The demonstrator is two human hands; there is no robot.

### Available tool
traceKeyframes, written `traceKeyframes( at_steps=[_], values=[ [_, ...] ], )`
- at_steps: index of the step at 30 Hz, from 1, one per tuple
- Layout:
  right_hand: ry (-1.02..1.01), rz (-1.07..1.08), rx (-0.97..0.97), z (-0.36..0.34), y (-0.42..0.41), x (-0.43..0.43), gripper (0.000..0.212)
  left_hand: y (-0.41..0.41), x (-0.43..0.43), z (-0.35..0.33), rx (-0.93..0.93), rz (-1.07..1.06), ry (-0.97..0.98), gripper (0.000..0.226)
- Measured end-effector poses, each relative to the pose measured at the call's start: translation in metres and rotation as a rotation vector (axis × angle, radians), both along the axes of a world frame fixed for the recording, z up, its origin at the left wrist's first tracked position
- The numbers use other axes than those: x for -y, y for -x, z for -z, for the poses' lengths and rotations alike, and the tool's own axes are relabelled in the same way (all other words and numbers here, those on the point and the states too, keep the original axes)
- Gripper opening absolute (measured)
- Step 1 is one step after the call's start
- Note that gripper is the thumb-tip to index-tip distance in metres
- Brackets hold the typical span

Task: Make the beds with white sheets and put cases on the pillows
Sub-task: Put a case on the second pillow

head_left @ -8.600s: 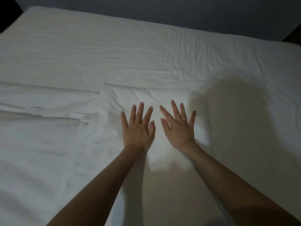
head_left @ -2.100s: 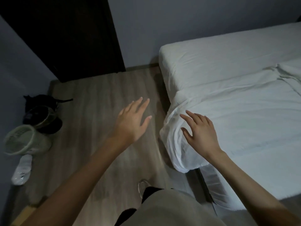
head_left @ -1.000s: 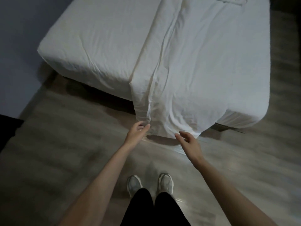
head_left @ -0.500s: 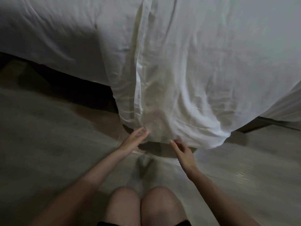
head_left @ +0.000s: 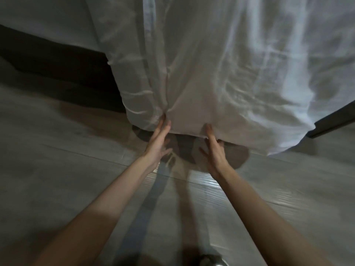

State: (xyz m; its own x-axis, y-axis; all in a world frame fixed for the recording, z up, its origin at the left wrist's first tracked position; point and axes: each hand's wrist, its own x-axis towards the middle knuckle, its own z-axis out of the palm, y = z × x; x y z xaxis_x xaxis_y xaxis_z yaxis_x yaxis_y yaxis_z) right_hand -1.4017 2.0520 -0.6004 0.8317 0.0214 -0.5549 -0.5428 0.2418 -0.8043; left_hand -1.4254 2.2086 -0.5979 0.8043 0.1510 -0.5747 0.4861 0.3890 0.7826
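Dim and grainy, with cool light reaching the white sheet from the upper right, where its folds glow brightest. Its left side greys off. Under the bed, at the left edge, lies near-black shadow. The left hand and right hand throw soft, overlapping shadows on the floor below the hem, and its glossy surface carries pale streaks of glare on the right. Detail is soft throughout. Straight lines lean and bow toward the corners, and the bottom edge is a dark blur.
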Motion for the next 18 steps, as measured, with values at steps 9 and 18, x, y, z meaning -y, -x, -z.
traceKeyframes(
  at_steps=[9,18],
  values=[
    [-0.109,0.162,-0.11,0.029,-0.031,-0.036,0.101,-0.011,-0.01,-0.005,0.002,0.019,-0.079,0.047],
    [-0.525,0.214,-0.154,0.032,-0.034,-0.024,0.044,-0.007,-0.011,-0.024,0.276,0.139,-0.459,0.054]
  ],
)
